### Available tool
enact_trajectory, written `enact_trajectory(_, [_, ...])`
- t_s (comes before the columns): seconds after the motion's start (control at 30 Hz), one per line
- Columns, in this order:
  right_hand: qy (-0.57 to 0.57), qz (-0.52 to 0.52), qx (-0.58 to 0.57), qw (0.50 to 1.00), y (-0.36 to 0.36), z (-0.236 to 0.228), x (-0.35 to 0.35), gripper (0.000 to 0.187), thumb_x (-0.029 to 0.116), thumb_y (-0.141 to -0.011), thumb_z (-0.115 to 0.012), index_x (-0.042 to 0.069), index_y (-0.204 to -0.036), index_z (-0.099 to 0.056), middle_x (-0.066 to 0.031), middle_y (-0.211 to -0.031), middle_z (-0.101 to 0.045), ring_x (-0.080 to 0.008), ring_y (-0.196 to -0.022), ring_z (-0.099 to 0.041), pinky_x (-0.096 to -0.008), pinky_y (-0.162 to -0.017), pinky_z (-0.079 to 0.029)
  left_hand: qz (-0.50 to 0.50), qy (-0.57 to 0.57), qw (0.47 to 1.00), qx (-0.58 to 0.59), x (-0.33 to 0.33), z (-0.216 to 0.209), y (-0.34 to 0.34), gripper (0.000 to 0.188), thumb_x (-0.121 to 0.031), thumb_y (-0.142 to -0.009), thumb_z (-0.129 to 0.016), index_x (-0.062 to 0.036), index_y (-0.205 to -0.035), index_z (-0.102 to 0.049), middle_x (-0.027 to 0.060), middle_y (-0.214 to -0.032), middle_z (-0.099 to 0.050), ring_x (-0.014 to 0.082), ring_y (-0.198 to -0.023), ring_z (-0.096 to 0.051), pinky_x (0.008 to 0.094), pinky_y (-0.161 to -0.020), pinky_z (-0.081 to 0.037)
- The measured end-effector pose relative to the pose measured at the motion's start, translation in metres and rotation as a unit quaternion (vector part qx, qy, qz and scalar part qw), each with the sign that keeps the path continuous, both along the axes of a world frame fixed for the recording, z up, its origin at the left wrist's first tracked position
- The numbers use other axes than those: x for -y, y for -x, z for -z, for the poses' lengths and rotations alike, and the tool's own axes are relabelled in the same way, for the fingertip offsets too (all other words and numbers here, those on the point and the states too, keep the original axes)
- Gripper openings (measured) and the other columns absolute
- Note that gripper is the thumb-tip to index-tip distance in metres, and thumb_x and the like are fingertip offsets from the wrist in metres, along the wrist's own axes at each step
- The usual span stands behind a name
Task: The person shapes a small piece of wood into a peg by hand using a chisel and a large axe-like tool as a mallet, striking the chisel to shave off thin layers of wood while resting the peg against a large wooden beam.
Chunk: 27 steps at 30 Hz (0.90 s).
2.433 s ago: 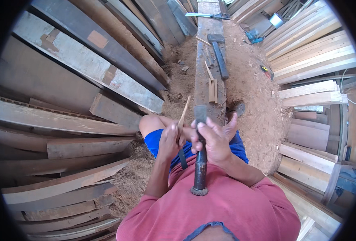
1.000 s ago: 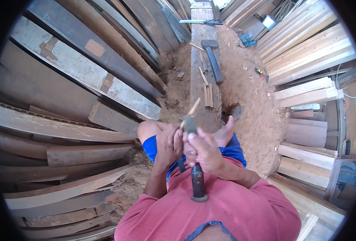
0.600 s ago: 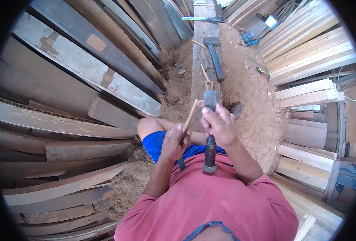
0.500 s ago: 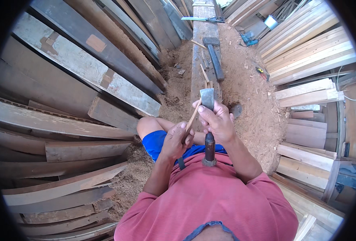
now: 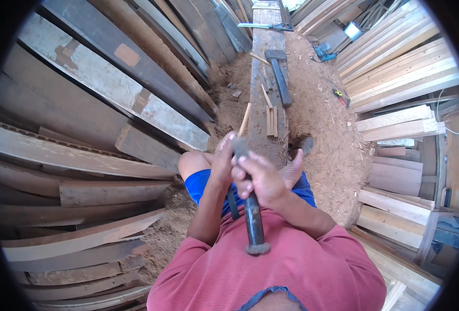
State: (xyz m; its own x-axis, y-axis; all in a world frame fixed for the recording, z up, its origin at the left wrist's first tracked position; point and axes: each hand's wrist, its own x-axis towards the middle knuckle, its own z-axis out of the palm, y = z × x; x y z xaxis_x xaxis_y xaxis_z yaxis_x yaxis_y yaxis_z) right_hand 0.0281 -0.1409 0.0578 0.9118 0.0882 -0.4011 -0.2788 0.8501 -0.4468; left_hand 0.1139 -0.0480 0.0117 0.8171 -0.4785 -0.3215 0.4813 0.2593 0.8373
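My right hand (image 5: 264, 179) is closed around a wide chisel (image 5: 254, 225), its dark handle pointing back toward my chest. The chisel's metal blade, blurred by motion, lies close beside my left hand (image 5: 222, 158). Closed fingers of that left hand grip a thin wooden strip (image 5: 245, 119), which sticks out ahead over the left side of the plank bench (image 5: 259, 111). The strip's lower end is hidden by the hands. Short wooden sticks (image 5: 272, 122) lie together on the bench just beyond.
A dark hammer (image 5: 279, 80) rests farther along the bench, with a handsaw (image 5: 263, 26) across its far part. Boards (image 5: 100, 93) lean densely on the left; stacked timber (image 5: 403, 67) lines the right. Sawdust (image 5: 333, 155) covers the ground, where a blue power tool (image 5: 323, 52) lies.
Both hands have moved left, bringing the chisel's handle nearer my chest. The strip now points farther ahead, and the sticks on the bench have come into fuller view.
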Motion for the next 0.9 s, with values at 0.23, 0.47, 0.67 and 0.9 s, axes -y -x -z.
enact_trajectory(0.23, [0.031,-0.068,0.027,0.997,0.014,-0.017,-0.011,0.016,0.023,-0.101,-0.043,0.007,-0.102,-0.047,0.0025,-0.066,-0.041,-0.0048,-0.045,-0.037,-0.0235,-0.043,-0.039,0.04,-0.101,0.981,0.161,-0.023,-0.002,0.001,0.033,-0.032,-0.104,-0.041,-0.0104,-0.079,-0.047,-0.0069,-0.065,-0.042,0.003,-0.059,-0.039,0.0218,-0.052,-0.033])
enact_trajectory(0.47, [0.116,0.082,0.103,0.985,0.031,-0.038,0.013,0.017,0.023,-0.102,-0.042,0.006,-0.101,-0.045,0.0005,-0.064,-0.041,-0.0055,-0.043,-0.037,-0.0231,-0.04,-0.039,0.128,-0.103,0.966,0.201,-0.05,0.001,0.057,0.037,-0.035,-0.104,-0.039,-0.0064,-0.083,-0.051,-0.0039,-0.063,-0.042,0.0047,-0.055,-0.038,0.0221,-0.049,-0.031])
enact_trajectory(0.67, [0.138,0.148,0.055,0.978,0.019,-0.008,0.042,0.017,0.022,-0.1,-0.048,0.006,-0.104,-0.05,0.0005,-0.066,-0.046,-0.0048,-0.045,-0.039,-0.0224,-0.042,-0.04,0.032,-0.035,0.997,0.062,-0.047,0.02,0.058,0.032,-0.032,-0.103,-0.043,-0.0055,-0.088,-0.052,-0.001,-0.059,-0.042,0.0055,-0.05,-0.035,0.0219,-0.047,-0.029])
enact_trajectory(0.9, [0.306,0.119,0.055,0.943,-0.004,0.006,0.046,0.015,0.022,-0.094,-0.062,0.009,-0.099,-0.056,0.0042,-0.064,-0.048,-0.0005,-0.046,-0.039,-0.0194,-0.04,-0.037,0.096,-0.013,0.985,0.141,-0.035,0.017,0.047,0.014,-0.019,-0.101,-0.051,-0.0061,-0.095,-0.05,-0.0052,-0.071,-0.046,0.0022,-0.061,-0.04,0.0186,-0.054,-0.033])
